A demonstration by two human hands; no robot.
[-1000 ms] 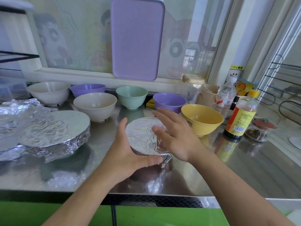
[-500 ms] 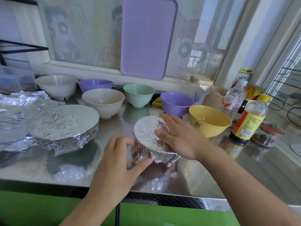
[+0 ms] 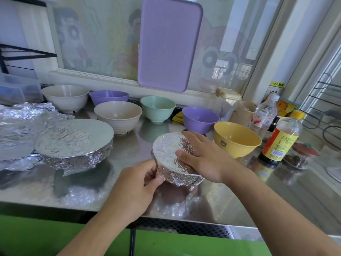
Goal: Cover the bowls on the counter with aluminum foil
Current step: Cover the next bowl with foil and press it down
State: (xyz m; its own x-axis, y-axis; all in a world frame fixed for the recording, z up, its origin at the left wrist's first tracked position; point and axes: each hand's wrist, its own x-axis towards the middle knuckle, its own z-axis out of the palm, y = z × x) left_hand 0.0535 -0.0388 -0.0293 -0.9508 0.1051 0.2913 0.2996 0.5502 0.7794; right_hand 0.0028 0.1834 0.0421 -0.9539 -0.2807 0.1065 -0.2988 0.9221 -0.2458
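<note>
The left hand (image 3: 136,183) pinched the foil skirt of the foil-covered bowl (image 3: 173,157); the right hand (image 3: 201,156) pressed flat on top. Overtightening might have torn the foil, or tipped the bowl toward the yellow bowl (image 3: 238,139) beside it.

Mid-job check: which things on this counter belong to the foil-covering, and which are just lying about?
Job:
- small foil-covered bowl, left hand pinching its foil edge, right hand pressing the top
- large foil-covered dish
- uncovered bowls: yellow bowl, green bowl

Lying about:
- sauce bottle
- water bottle
- purple tray
</note>
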